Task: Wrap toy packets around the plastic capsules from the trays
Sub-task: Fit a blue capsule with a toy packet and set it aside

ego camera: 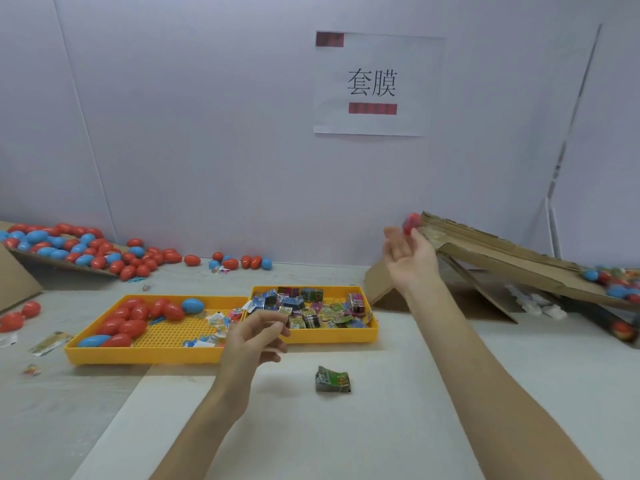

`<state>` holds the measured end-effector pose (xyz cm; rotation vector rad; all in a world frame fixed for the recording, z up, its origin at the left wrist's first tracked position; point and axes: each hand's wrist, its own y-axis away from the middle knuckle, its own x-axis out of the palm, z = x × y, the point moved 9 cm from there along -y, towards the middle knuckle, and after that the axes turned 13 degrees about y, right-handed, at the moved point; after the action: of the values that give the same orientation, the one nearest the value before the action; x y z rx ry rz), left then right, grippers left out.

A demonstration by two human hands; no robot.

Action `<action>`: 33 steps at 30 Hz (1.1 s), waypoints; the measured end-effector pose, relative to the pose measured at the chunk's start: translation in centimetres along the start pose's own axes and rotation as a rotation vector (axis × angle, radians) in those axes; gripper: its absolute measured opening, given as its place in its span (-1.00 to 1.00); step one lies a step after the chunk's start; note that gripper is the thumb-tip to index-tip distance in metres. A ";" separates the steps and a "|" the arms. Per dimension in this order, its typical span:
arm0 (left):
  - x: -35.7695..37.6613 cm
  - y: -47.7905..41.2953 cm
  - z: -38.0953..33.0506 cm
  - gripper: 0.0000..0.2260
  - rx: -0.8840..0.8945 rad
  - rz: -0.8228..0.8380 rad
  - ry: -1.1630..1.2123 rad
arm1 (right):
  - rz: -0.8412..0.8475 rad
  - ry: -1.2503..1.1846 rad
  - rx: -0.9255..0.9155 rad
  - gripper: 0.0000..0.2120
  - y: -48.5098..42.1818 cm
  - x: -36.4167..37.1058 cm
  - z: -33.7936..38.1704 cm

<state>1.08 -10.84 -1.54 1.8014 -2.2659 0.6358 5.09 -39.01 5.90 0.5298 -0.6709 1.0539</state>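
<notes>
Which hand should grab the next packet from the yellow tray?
Probably the left hand: it hovers, seemingly empty, beside the packet tray, while the right hand is up at the cardboard chute with a red capsule at its fingertips.

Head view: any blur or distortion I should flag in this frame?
Head view: the right hand and red capsule at its fingertips are motion-blurred; wall seams bow from the wide lens; lighting is soft and even, with only a faint shadow beside the packet on the table.
</notes>
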 end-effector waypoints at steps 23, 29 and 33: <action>4.2 1.5 4.8 -0.60 0.099 0.393 -0.895 | 0.721 1.618 -0.424 -0.86 9.7 -2.1 -11.1; 3.9 1.5 4.2 -0.71 0.166 0.337 -0.763 | 0.733 1.613 -0.480 -0.81 10.0 -1.8 -11.2; 2.9 1.0 3.9 -0.71 0.159 0.235 -0.731 | 0.697 1.620 -0.560 -0.82 10.1 -1.3 -10.8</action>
<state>-0.18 -14.93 -4.06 2.1104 -2.9945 0.1935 -1.93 -28.33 -1.66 -1.1020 0.3852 1.4479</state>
